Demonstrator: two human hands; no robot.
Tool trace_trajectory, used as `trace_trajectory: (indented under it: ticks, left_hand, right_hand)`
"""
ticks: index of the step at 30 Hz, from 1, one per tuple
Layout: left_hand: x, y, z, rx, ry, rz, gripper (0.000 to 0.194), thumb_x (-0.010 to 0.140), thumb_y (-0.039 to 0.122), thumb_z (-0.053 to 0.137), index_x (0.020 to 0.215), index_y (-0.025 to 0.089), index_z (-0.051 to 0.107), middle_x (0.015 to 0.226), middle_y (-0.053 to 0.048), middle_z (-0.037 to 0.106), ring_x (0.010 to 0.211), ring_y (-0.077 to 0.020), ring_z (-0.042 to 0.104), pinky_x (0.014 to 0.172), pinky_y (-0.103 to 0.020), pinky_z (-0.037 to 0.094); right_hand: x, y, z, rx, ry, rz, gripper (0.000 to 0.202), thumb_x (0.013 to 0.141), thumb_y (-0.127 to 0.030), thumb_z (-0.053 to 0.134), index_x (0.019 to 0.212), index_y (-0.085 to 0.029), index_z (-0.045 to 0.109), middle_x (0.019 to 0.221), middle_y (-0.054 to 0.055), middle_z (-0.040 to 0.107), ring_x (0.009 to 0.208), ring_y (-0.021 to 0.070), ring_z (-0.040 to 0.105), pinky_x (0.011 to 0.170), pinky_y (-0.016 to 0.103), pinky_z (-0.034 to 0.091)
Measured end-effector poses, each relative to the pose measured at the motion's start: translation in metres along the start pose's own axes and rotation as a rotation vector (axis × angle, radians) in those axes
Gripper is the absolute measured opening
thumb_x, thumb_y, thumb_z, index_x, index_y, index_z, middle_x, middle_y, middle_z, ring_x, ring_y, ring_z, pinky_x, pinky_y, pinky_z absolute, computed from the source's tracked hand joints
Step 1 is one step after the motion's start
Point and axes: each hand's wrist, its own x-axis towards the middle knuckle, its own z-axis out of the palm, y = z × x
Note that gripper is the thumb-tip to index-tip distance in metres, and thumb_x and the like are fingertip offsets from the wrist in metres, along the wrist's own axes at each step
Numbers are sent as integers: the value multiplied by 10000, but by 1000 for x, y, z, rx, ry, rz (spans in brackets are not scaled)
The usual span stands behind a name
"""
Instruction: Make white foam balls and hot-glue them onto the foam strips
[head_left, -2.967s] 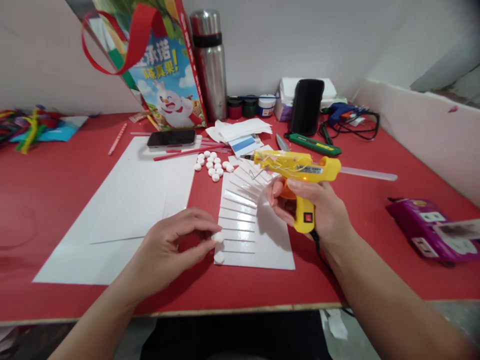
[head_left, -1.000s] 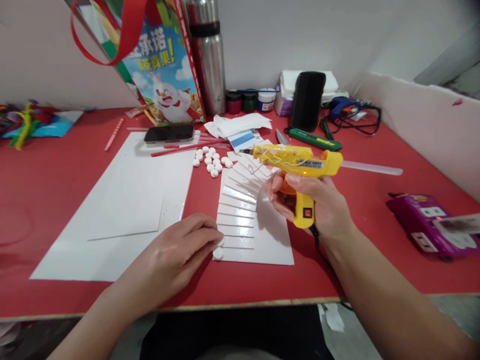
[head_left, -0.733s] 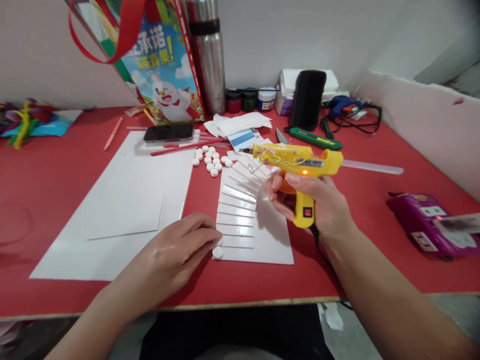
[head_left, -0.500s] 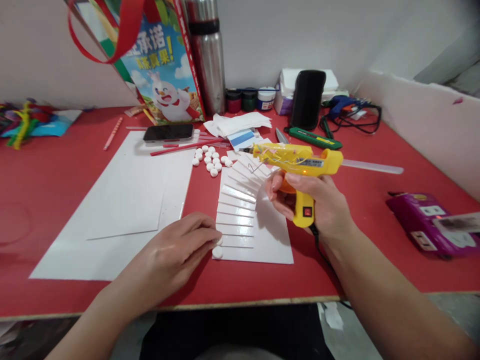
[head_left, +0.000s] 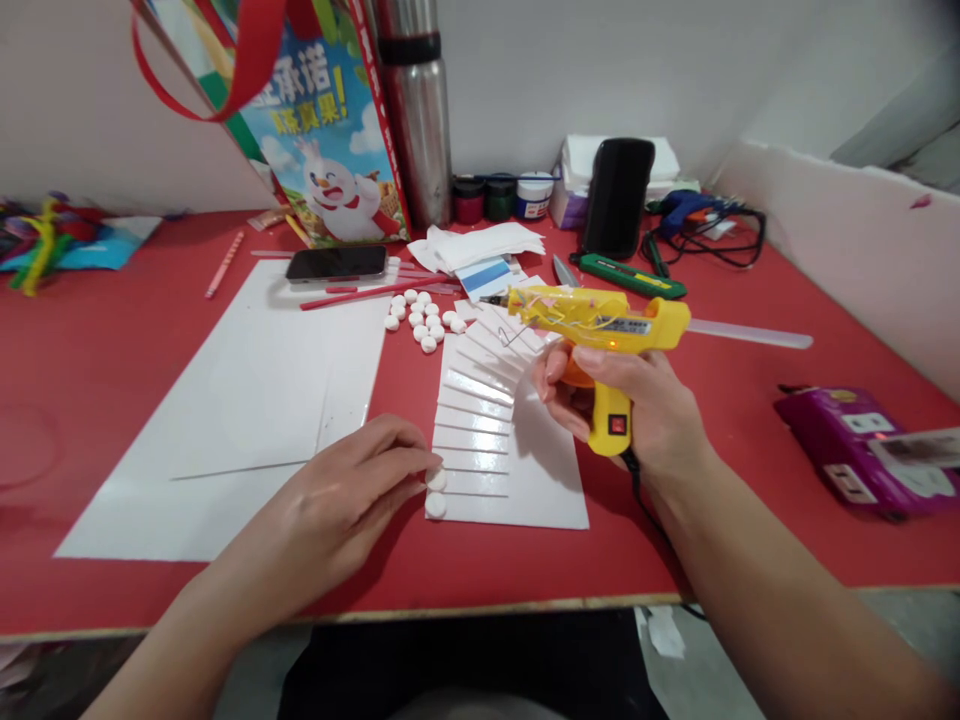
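Note:
My left hand (head_left: 352, 500) has its fingertips around the edge of a small white round disc (head_left: 436, 479), which sits on the left edge of a white board (head_left: 551, 490). A second white disc (head_left: 435, 506) lies just below it, at the board's lower left corner. Overlapping white strips (head_left: 472, 441) fan up the board, some of them shiny. In my right hand (head_left: 637, 400), wrapped round the handle, is a yellow hot glue gun (head_left: 577, 315). Its nozzle points left above the fan's upper end, and a clear glue stick (head_left: 750, 333) pokes out behind.
Loose white discs (head_left: 424, 320) lie beyond the board. A white sheet (head_left: 225, 400) and black phone (head_left: 337, 263) are at left. Behind stand a gift bag (head_left: 337, 130), steel flask (head_left: 421, 120) and upright phone (head_left: 619, 200). A green cutter (head_left: 630, 275) and purple box (head_left: 862, 450) are at right.
My left fingers have shifted slightly up and back, showing more of the disc beneath them. The glue gun has barely moved.

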Motion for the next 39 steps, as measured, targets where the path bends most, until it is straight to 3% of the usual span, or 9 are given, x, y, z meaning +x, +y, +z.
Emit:
trace_trajectory:
  ticks: [17,27,32,36,39]
  left_hand:
    - [2,-3,13,34,19,17,214,1028,132,497,1180,185,639,1119,-81,611,963,-156,620,847,-256,487]
    - [1,1,11,44,20,-9,200,1021,154,522,1175,203,640,1132,-72,624,976,-154,627,857,-251,493]
    - [-1,1,-1,34,25,-48,247,1024,166,518,1238,234,620,1158,-67,631,1019,-161,622,877,-258,486]
    - [4,-3,-9,4,101,-68,141,1015,175,539,1080,226,653,1048,-48,645,964,-162,619,855,-272,484]
    - [7,-4,-6,-65,80,-103,114,1017,189,541,997,227,646,1008,-32,636,915,-149,610,826,-270,482]
  right_hand:
    - [2,1,-2,15,-21,-15,203,802,-312,688,745,-119,709,684,66,674,388,90,512,378,228,318]
    - [0,-1,-1,-21,-16,-5,200,810,-356,714,739,-169,711,701,52,670,400,87,505,396,245,308]
    - [0,0,-2,-12,-11,-6,186,823,-335,697,742,-170,726,700,54,676,404,89,510,399,247,304]
    - [0,0,-2,21,-11,-9,187,828,-296,673,762,-130,728,705,65,679,404,85,514,402,241,313]
    - [0,0,-1,26,-12,-15,192,825,-292,674,763,-118,727,704,67,680,401,87,514,395,234,314]
